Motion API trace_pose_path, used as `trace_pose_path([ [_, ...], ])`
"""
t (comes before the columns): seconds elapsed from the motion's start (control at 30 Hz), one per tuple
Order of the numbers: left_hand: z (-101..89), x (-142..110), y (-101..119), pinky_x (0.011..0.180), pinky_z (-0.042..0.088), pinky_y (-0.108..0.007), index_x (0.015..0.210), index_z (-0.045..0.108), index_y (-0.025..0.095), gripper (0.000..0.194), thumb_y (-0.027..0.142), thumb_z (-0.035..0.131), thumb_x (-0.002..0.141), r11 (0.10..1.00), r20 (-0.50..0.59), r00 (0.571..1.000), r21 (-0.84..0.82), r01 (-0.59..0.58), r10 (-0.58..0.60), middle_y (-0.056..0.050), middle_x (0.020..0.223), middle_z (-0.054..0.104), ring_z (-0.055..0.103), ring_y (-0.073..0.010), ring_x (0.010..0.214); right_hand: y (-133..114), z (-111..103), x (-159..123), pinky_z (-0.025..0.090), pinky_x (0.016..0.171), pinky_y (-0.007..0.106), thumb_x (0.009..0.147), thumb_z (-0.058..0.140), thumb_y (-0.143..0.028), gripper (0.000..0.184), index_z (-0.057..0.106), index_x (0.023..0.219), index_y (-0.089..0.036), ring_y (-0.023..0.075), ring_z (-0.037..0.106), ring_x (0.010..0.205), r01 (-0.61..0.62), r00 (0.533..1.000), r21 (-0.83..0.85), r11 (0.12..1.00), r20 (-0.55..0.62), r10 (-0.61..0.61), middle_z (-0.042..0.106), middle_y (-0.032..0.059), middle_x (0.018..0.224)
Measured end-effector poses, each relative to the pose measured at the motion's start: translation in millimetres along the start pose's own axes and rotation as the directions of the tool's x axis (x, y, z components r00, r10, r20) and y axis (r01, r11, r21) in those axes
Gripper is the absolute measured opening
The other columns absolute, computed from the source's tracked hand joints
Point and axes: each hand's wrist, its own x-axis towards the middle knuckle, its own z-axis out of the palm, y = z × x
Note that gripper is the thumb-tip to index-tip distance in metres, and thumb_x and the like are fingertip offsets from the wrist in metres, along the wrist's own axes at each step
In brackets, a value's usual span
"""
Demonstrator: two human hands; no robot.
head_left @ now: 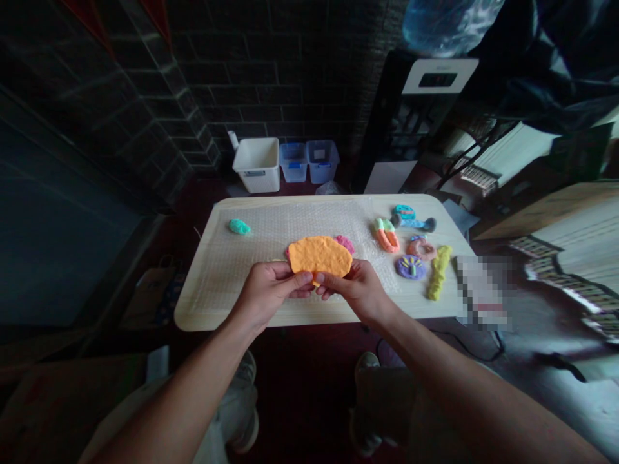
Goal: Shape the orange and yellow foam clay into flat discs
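Between both hands I hold a flattened sheet of orange modelling clay [320,254] above the table's front half. My left hand [276,283] grips its lower left edge, thumb on top and fingers beneath. The lower right edge is pinched by my right hand [351,283] in the same way, both thumbs nearly meeting at the middle. Pink clay [345,243] shows behind the sheet at the upper right, with a sliver at the left; the rest of it is hidden. A teal clay lump [239,226] lies apart at the table's left.
Bubble wrap [271,222] covers much of the table [203,316]. Several clay shapes sit at the right, among them a dumbbell-like piece [414,223], a purple disc [411,267] and a yellow strip [440,273]. Bins [257,164] and a water dispenser [411,109] stand behind.
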Motion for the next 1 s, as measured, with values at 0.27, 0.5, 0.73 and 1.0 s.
trace_pose_path([
  [0.27,2.7,-2,0,0.084,0.066,-0.035,0.102,0.087,0.014,0.047,0.035,0.102,0.064,0.995,0.021,0.995,-0.019,0.099,-0.098,-0.012,0.100,0.086,0.082,-0.0233,0.085,7,-2,2,0.056,0.055,0.025,0.070,0.097,-0.050,0.040,0.080,0.078,-0.015,0.0120,0.065,0.058,0.077,0.996,-0.120,0.990,-0.027,-0.081,0.076,0.0028,0.069],
  [0.5,8.4,-2,5,0.071,0.066,-0.030,0.097,0.086,0.011,0.045,0.030,0.102,0.059,0.996,-0.020,0.996,-0.022,0.085,-0.085,-0.013,0.096,0.086,0.078,-0.0189,0.073,-1,-5,0,0.042,0.046,0.022,0.078,0.090,-0.057,0.047,0.069,0.066,-0.016,0.0081,0.050,0.047,0.086,0.996,-0.233,0.969,-0.018,-0.092,0.060,-0.0031,0.054],
  [0.73,5.7,-2,7,0.067,0.063,-0.028,0.103,0.084,0.008,0.046,0.027,0.099,0.063,0.998,-0.001,0.998,-0.013,0.063,-0.063,-0.014,0.096,0.084,0.072,-0.0148,0.067,-7,-14,2,0.048,0.049,0.023,0.078,0.090,-0.057,0.045,0.075,0.076,-0.014,0.0110,0.060,0.050,0.083,0.996,-0.223,0.971,0.003,-0.084,0.070,0.0023,0.061],
  [1.0,16.1,0,-9,0.077,0.062,-0.034,0.115,0.078,0.013,0.050,0.046,0.089,0.080,0.995,-0.051,0.994,-0.014,-0.098,0.097,-0.013,0.107,0.081,0.077,-0.0255,0.089,-4,-1,-3,0.049,0.049,0.023,0.084,0.080,-0.067,0.052,0.070,0.079,-0.016,0.0117,0.062,0.053,0.051,0.997,-0.225,0.973,0.066,-0.037,0.069,0.0021,0.066],
])
